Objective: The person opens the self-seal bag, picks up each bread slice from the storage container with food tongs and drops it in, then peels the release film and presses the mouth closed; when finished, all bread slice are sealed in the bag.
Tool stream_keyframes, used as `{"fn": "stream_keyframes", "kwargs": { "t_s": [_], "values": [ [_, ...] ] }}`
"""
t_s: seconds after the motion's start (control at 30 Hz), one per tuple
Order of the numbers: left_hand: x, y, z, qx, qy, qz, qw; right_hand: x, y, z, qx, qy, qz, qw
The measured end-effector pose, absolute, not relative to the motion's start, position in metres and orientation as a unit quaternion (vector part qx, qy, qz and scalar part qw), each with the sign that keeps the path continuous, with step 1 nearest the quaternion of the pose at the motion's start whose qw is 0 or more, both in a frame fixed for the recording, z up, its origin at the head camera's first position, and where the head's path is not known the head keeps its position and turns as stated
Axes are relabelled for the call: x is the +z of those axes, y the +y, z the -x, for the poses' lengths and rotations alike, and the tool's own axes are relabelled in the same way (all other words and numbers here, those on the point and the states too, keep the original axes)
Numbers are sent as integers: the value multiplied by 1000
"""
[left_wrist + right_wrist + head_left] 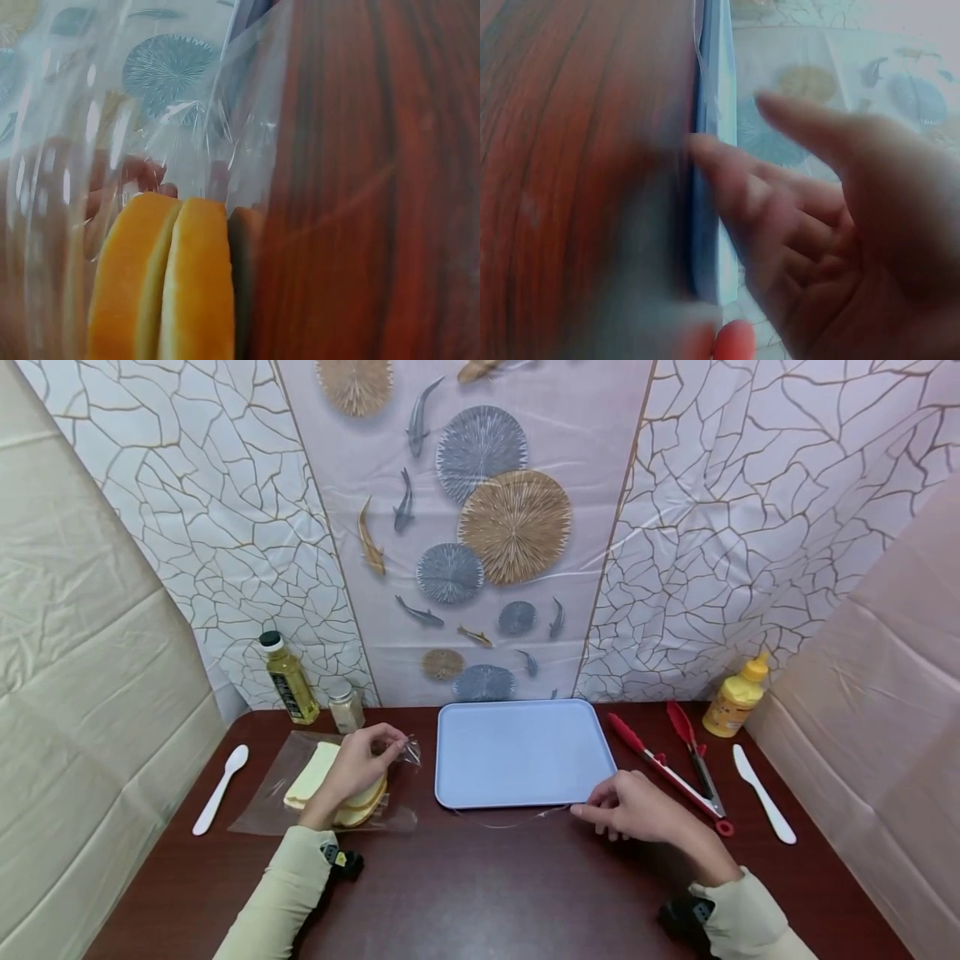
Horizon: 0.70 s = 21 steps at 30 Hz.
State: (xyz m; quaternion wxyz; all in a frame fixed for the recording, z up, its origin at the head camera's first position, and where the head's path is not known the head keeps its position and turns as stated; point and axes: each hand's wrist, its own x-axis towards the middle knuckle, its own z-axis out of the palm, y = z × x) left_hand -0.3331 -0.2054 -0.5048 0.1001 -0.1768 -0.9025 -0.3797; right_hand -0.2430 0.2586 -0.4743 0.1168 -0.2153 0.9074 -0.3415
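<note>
In the head view my left hand (363, 760) pinches a gathered edge of a clear plastic bag (262, 802). Bread slices (317, 768) with a golden crust lie in it, partly hidden under that hand and wrist. The left wrist view has the crusts (199, 277) close up behind shiny film. By the front right corner of a pale blue tray (525, 752) is my right hand (633, 806), its thumb raised away from the fingers in the right wrist view. A thin clear plastic strip (495, 825) curves along the tray's front edge toward its fingertips.
A white spoon (221, 789) lies at far left. Behind the bread stand an oil bottle (292, 685) and a small jar (346, 706). To the right are red-handled tongs (671, 772), a white knife (763, 795) and a yellow squeeze bottle (735, 702). A patterned cloth hangs behind.
</note>
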Motion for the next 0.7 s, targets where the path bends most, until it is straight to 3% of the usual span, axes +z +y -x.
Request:
{"fn": "stream_keyframes", "kwargs": {
  "t_s": [0.17,0.5,0.7],
  "values": [
    [-495,-207,334,-381,-900,170,130,-472,238,241,-362,900,231,78],
    [-467,-208,334,-437,-854,137,246,-492,123,234,-466,800,329,187],
    [-457,-200,329,-466,-826,117,294,-500,40,231,-550,768,257,204]
  ]
}}
